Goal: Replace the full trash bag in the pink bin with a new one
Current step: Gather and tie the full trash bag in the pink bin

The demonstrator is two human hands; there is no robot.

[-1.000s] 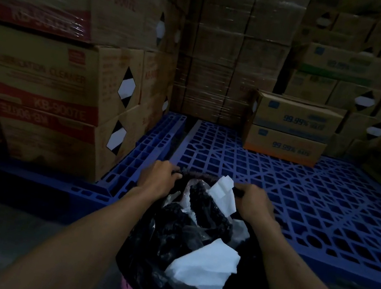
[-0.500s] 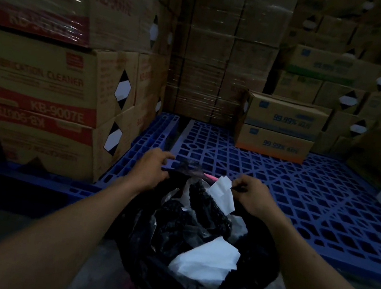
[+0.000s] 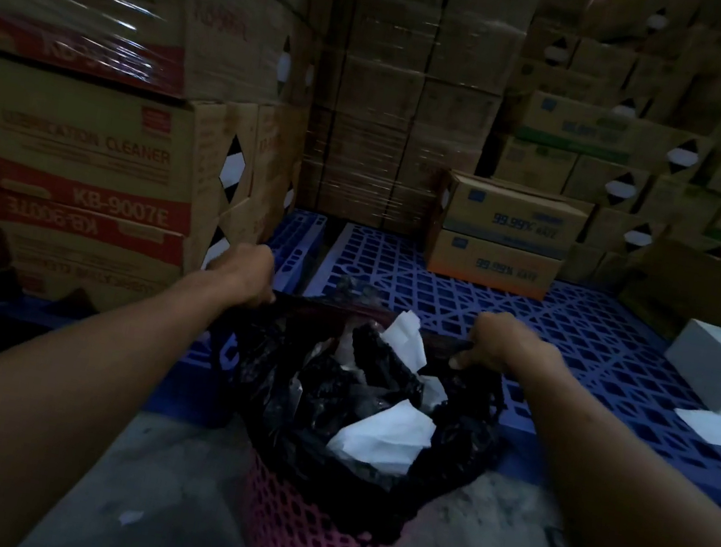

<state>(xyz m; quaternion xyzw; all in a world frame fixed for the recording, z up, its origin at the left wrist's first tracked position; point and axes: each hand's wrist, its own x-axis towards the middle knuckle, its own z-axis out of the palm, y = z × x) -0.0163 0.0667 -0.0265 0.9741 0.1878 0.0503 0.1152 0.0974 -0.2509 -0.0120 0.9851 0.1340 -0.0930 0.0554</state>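
Black crinkled plastic, the trash bag (image 3: 376, 424), sits in the pink lattice bin (image 3: 303, 545) on the concrete floor (image 3: 171, 480). The left hand (image 3: 249, 273) and right hand (image 3: 499, 344), both fisted, each clutch one side of its rim, stretching the mouth wide. Inside lie two white paper sheets (image 3: 383, 437) among glossy dark wads. Beyond, a blue grid pallet (image 3: 530, 330) holds two stacked cardboard boxes (image 3: 505, 235).
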